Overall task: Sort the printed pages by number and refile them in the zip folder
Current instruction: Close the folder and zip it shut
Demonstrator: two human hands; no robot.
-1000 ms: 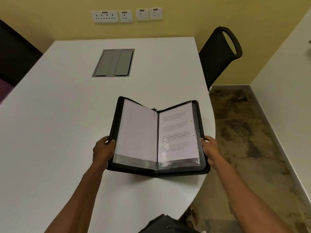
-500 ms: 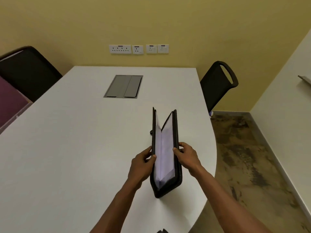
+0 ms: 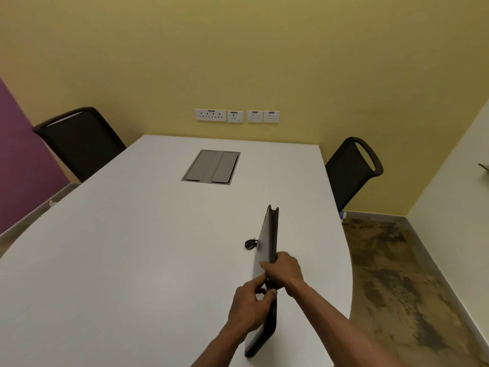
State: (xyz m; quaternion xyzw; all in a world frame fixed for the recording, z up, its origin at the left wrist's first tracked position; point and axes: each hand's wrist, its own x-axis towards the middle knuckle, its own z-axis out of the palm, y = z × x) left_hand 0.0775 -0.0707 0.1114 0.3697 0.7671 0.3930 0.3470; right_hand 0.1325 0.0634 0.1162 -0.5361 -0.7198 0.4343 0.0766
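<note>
Closed zip folder point(image 3: 267, 242) on edge, long axis away from viewer, both hands' fingers point(image 3: 264, 267) gripping it.

An office meeting room: a long white table point(image 3: 132, 247) with a cable hatch point(image 3: 211, 167), black chairs point(image 3: 79, 141), and wall sockets point(image 3: 236, 116).

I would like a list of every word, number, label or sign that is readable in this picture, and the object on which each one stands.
No text can be read in this picture.
Wall sockets: each plate carries a small dark label strip at the top, too small and blurred to read.
Zip folder: closed and standing on edge on the table; its printed pages are hidden and its cover shows no readable lettering.
</note>
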